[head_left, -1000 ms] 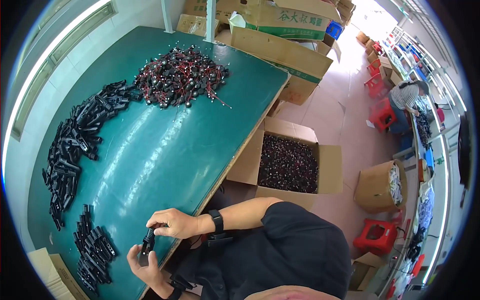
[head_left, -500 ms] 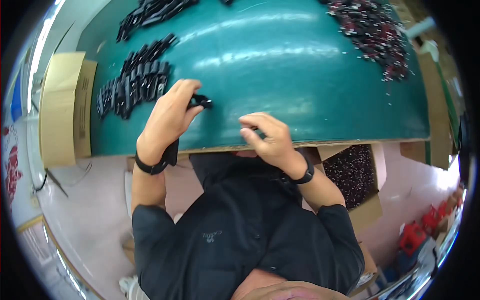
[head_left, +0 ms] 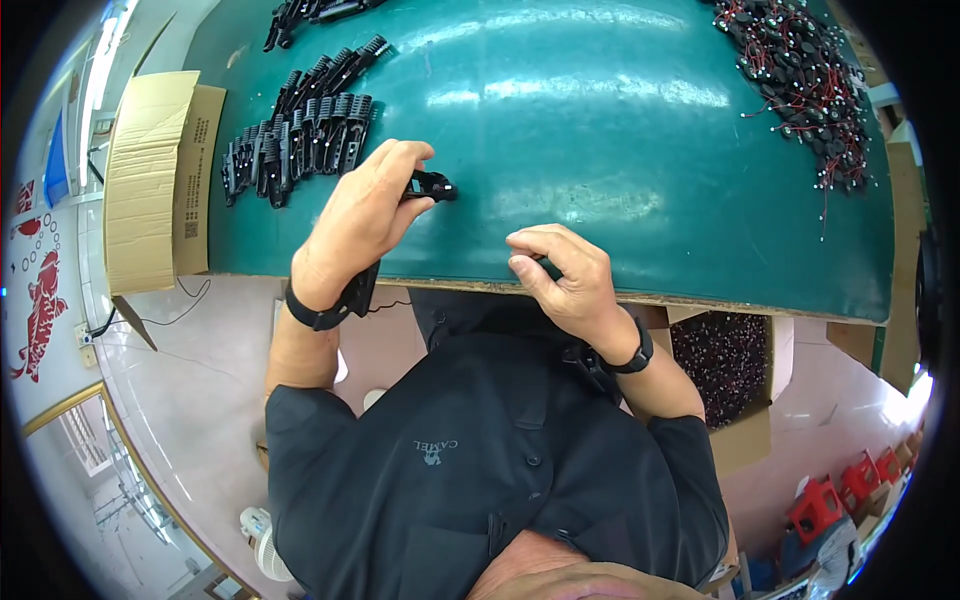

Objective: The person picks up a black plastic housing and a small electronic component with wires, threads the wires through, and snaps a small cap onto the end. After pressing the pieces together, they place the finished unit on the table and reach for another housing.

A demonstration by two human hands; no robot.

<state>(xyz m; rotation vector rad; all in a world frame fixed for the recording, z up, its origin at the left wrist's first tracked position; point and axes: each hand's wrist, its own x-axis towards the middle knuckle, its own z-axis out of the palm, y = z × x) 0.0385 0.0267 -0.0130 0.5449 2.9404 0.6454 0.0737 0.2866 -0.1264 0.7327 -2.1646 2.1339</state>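
Over the green table top (head_left: 560,150), near its front edge, my left hand (head_left: 365,215) is closed on a black plastic housing (head_left: 436,187), held between thumb and fingers with one end poking out to the right. To the right, my right hand (head_left: 570,275) is curled with thumb and index finger close together; whatever lies in this pinch, if anything, is too hidden to name. Just beyond my left hand, similar long black housings (head_left: 335,130) with ribbed ends lie side by side in rows.
At the far right, small round black parts with red wires (head_left: 800,80) are heaped. A cardboard box (head_left: 150,185) stands at the table's left end. Below the front edge at right sits an open carton (head_left: 745,440) of small dark parts. Red stools (head_left: 817,510) stand on the floor.
The whole view has shifted a little, so the tabletop things appear farther up and right. Both hands keep nearly the same pose, the left still holding the black housing.
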